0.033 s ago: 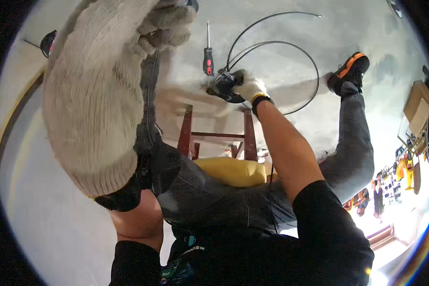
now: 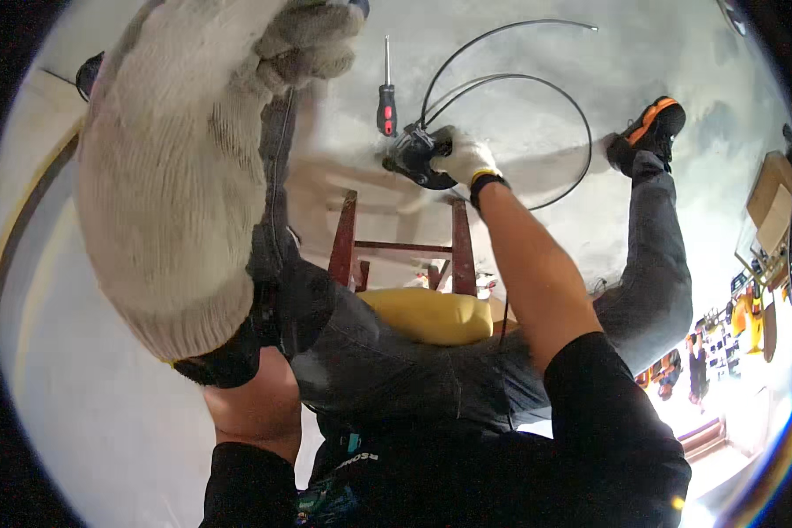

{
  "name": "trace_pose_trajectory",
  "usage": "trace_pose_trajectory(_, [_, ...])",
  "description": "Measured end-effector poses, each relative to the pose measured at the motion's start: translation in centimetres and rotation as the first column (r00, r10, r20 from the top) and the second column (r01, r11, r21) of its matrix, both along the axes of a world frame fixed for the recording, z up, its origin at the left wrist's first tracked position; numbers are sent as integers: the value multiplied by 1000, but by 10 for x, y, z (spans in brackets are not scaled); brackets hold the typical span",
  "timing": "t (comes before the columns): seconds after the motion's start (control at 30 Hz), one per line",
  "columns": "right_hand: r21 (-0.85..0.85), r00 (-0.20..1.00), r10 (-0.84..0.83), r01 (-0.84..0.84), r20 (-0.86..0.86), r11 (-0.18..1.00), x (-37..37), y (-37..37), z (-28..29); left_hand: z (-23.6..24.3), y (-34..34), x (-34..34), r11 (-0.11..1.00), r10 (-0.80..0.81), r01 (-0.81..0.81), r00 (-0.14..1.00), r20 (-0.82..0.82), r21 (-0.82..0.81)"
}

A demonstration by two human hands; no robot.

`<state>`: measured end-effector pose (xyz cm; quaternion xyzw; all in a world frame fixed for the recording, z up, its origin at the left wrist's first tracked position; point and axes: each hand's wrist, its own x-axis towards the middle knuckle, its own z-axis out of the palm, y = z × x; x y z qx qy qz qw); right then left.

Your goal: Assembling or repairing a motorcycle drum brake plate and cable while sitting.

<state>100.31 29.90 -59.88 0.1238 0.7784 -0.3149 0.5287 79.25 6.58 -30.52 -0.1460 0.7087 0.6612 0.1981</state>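
Observation:
My left hand (image 2: 180, 185), in an off-white knitted glove, is raised very close to the view and fills its upper left. Its fingers are curled; a dark bit shows past them at the upper edge, too little to name. Farther off, my right hand (image 2: 468, 161), gloved in white, grips the right side of a black rounded device (image 2: 412, 160) at the floor. From this device runs a thin black cable (image 2: 587, 141) in a wide loop, its loose end at the upper right. Just above the device lies a black screwdriver (image 2: 386, 110) with red spots on its handle.
A dark red wooden stool frame (image 2: 402, 250) stands between my legs, beside a yellow cushion-like thing (image 2: 431, 317). My right shoe (image 2: 651, 132) is planted at the right. Cardboard (image 2: 770, 198) and cluttered yellow items (image 2: 748, 321) lie along the right edge.
The view has shifted very slightly. Both hands keep their grip and place.

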Motion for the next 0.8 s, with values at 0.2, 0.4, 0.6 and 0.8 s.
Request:
trace_pose_trajectory(0.2, [-277, 933, -305, 348, 189, 896, -5, 19, 21, -13, 7, 6, 945, 46, 11, 985, -167, 326])
trace_pose_trajectory(0.4, [-223, 909, -275, 352, 314, 909, -20, 66, 62, 7, 31, 2, 977, -209, 184, 753, -624, -106])
trace_pose_trajectory(0.6, [-288, 839, -452, 533, 303, 795, -30, 120, 135, -2, 28, 6, 982, -189, 186, 977, -95, -34])
trace_pose_trajectory(0.8, [-612, 727, -627, 638, 279, 468, -26, 135, 207, -40, 38, 58, 996, -86, 85, 995, -45, -29])
